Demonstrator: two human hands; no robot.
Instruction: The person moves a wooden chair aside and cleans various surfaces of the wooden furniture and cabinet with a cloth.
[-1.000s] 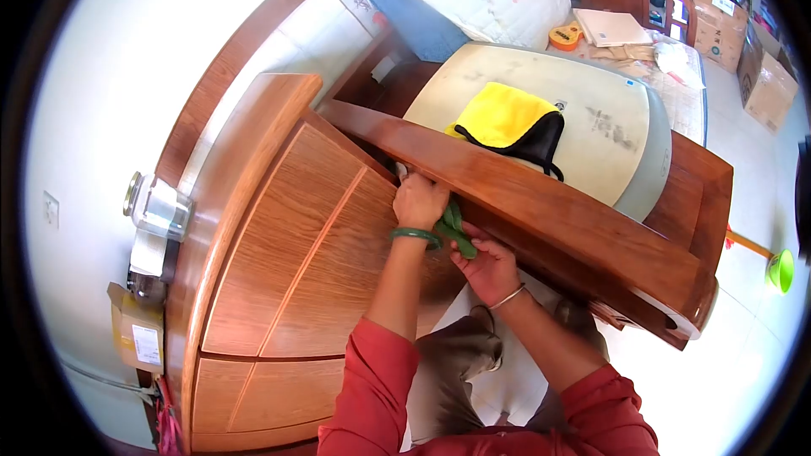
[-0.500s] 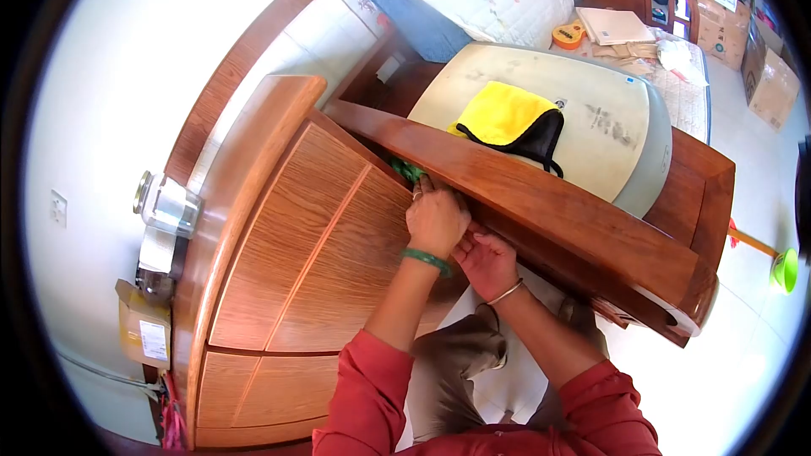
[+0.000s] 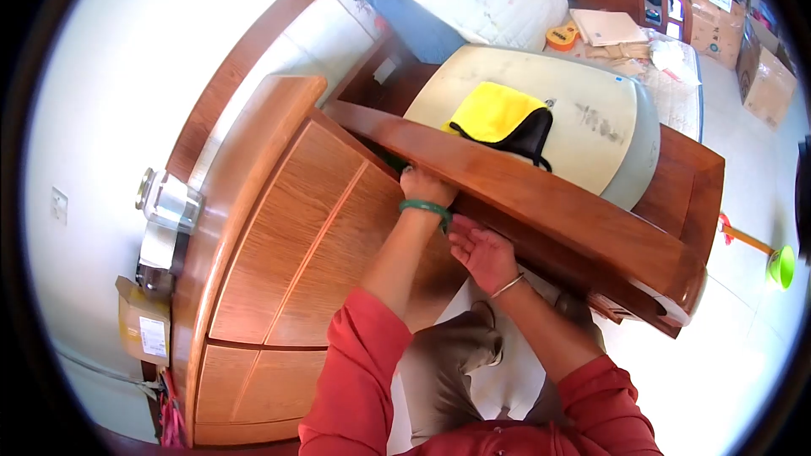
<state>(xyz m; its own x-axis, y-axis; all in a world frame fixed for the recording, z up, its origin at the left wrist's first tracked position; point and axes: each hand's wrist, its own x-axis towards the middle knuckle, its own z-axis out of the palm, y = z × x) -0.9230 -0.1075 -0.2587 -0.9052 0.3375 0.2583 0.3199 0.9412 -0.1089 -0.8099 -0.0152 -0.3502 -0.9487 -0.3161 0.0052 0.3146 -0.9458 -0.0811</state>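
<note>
L hand (image 3: pixel 428 187) btwn cabinet (image 3: pixel 291 245) & rail (image 3: pixel 524 190), can't tell grip; R hand (image 3: pixel 487 259) nr rail, unclenched.

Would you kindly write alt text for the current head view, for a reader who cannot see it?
A person's left hand sits, fingers mostly hidden, at the gap between a wooden cabinet and a wooden stand; the right hand, open, shows its palm. Beyond, a yellow-and-black cloth lies on a cream object.

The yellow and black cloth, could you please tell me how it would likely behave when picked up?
The cloth would probably flop, since a narrow black end trails loosely from it. It looks thin, so it is likely light for its size. Lying flat, it seems unlikely to roll.
</note>
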